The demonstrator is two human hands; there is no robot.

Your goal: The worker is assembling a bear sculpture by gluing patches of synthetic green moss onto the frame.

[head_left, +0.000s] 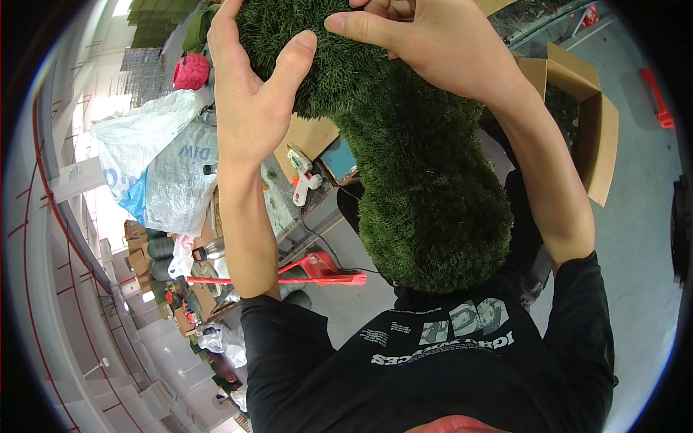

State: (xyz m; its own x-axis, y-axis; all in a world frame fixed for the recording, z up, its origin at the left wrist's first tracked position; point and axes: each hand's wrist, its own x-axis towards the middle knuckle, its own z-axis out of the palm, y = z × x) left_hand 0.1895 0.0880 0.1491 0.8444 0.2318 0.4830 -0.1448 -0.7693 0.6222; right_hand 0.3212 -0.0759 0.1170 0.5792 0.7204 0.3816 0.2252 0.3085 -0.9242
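Note:
A large bushy shape covered in artificial green foliage (pixel 433 195) stretches from the top of the view down to my lap. Its lower part is rounded, and a wider clump forms the far end. My left hand (pixel 256 97) grips the left side of that far clump, thumb lying over the foliage and fingertips running out of view. Over the clump's right side, my right hand (pixel 426 43) has its fingers curled and its thumb against the greenery. Whatever lies between those fingers is hidden at the upper edge.
A white glue gun (pixel 304 177) with an orange-red trigger rests on the worktable at left, its cord hanging down. A red plastic stool (pixel 317 268) stands below. An open cardboard box (pixel 600 133) is at right. White plastic sacks (pixel 173 173) sit at far left.

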